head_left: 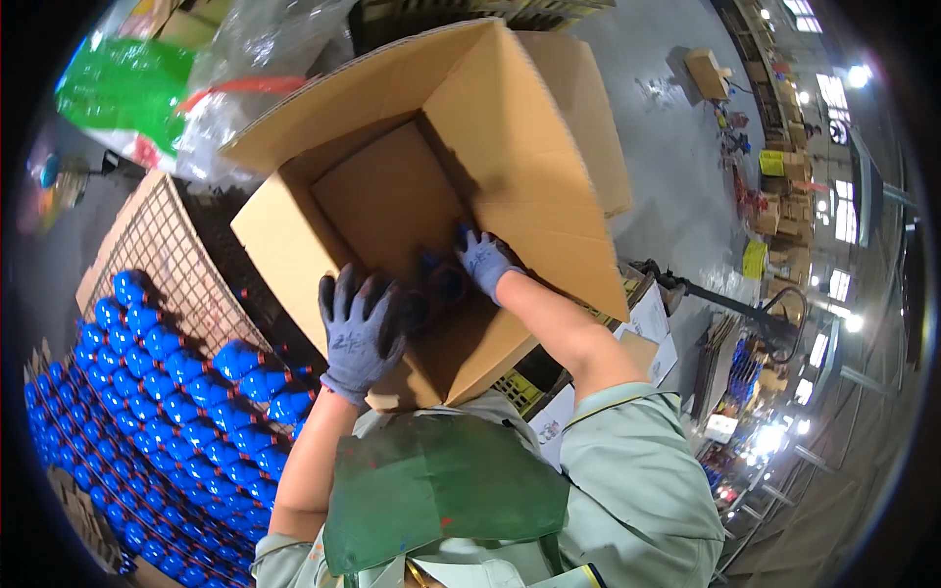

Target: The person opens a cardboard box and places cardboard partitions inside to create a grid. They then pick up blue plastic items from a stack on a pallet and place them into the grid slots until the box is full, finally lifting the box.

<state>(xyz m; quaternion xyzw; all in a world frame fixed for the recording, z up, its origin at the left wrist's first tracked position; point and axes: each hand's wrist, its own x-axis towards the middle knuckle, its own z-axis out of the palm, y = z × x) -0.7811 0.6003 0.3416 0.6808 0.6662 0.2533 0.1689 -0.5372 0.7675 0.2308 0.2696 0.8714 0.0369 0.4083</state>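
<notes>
A large open cardboard box [549, 186] stands in front of me. My left hand [361, 333], in a grey glove with dark fingers, is at the box's near left side, its fingers stretched and spread. Reaching inside along the right wall, my right hand [487, 263], gloved alike, has its fingers bent together around a blue rounded piece [462, 234] that shows only in part. Between the hands, dark blue rounded pieces [446, 284] lie in the shadowed bottom of the box. Their exact shape is hard to make out there.
At left, many shiny blue rounded pieces [186, 402] stand in rows beside a wire grid [157, 245] over cardboard. Clear plastic film [260, 88] and a green bag [132, 93] lie beyond the box's far left. A small carton [707, 74] sits on the grey floor at far right.
</notes>
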